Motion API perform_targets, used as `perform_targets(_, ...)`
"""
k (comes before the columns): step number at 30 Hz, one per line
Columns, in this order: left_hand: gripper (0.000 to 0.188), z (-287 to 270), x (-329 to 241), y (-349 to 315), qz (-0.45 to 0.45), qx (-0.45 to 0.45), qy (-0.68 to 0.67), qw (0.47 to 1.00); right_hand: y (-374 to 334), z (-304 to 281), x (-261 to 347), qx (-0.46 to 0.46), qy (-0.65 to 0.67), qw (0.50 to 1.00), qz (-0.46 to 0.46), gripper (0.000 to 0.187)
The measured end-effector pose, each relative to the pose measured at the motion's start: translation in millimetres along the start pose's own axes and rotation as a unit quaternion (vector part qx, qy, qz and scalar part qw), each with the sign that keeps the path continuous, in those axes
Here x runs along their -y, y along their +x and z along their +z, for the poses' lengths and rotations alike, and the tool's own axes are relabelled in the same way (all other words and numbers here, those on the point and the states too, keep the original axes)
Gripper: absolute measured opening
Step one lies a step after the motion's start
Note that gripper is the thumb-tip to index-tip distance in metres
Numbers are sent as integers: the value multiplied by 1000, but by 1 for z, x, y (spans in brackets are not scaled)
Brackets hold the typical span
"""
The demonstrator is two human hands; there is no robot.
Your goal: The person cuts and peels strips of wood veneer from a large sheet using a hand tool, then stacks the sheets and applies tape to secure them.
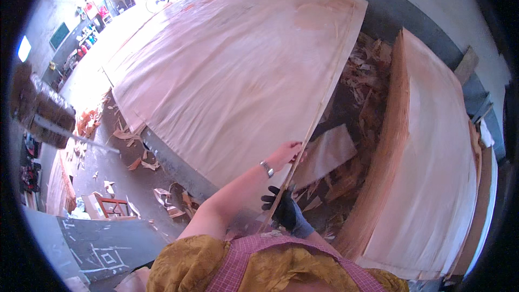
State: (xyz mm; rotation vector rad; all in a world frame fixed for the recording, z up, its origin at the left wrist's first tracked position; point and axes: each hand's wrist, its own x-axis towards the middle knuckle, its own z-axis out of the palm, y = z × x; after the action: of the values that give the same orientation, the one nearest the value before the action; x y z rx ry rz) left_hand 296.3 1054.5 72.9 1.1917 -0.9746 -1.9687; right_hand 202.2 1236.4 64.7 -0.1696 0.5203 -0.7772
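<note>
A broad, pale wood veneer sheet lies on top of a wide stack in front of me. Along its right edge runs a long, thin wooden strip, reaching down toward my body. My left hand, bare with a metal watch at the wrist, is closed around the strip at the sheet's edge. Lower down, my right hand wears a dark glove. Its fingers are spread behind the strip, which crosses in front of them; whether the glove presses on it is hard to see.
To the right stands a tall stack of veneer sheets. Torn veneer scraps and a loose pale piece lie between the stacks. A blurred brown cylindrical object hangs at left. A grey board is at lower left.
</note>
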Motion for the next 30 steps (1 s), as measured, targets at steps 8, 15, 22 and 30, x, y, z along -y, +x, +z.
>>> perform_targets(8,28,5,-24,-39,70,-55,-122,988,-23,30,-101,-16,21,995,-96,55)
perform_targets(15,28,-106,-47,-86,163,-171,-119,964,28,70,-147,-160,-261,946,-102,50)
perform_targets(22,37,-382,-35,-114,144,-350,-95,921,106,62,-260,-229,-492,825,-156,31)
perform_targets(30,43,-653,-60,-145,71,-621,-164,763,233,81,-293,-231,-586,723,-282,31)
